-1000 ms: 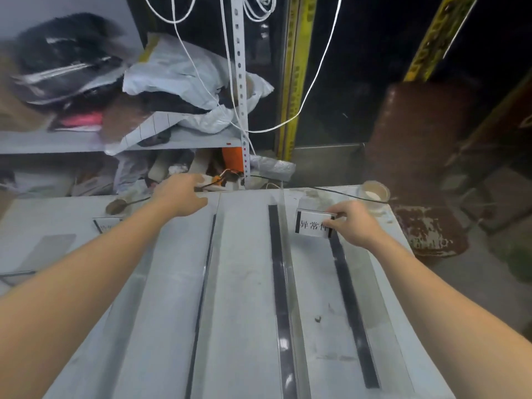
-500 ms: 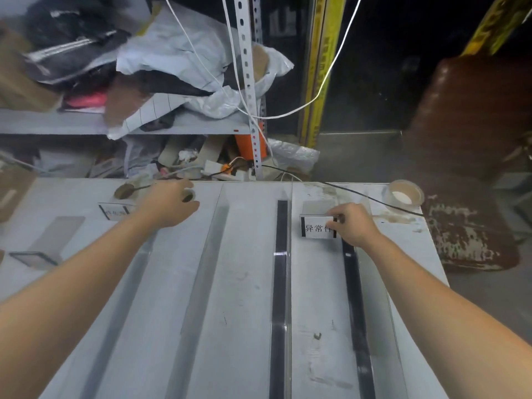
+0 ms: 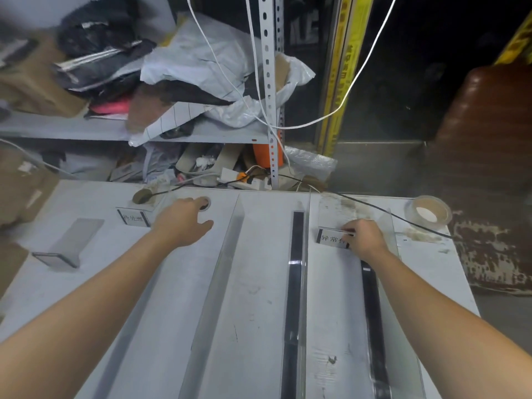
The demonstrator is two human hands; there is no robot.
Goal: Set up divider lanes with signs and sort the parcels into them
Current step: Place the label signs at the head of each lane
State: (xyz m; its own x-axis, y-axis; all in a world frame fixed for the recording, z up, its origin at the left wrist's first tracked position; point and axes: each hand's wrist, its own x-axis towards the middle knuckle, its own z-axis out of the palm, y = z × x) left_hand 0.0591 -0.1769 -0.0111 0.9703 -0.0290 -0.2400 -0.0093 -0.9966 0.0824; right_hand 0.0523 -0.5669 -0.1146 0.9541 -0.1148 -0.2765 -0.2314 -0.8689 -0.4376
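Observation:
My right hand [image 3: 364, 239] pinches a small white sign with black characters [image 3: 331, 239], standing at the far end of the right lane. Several long clear dividers run along the white table [image 3: 259, 326]: one with a black strip [image 3: 295, 283], another under my right forearm [image 3: 372, 318], and a plain clear one [image 3: 227, 269]. My left hand [image 3: 184, 223] lies spread on the table, fingertips at a small round ring [image 3: 206, 203]. A second sign [image 3: 133, 218] stands left of that hand. No parcel lies in any lane.
A clear sign holder without a card [image 3: 69, 243] lies at the table's left. A tape roll [image 3: 427, 211] sits at the far right corner, with a black cable [image 3: 403, 218] running past it. Behind the table a shelf [image 3: 172, 133] holds bags and cardboard.
My left hand came back from the far table edge onto the round ring. My right hand stays on the sign at the same spot. The view has shifted slightly.

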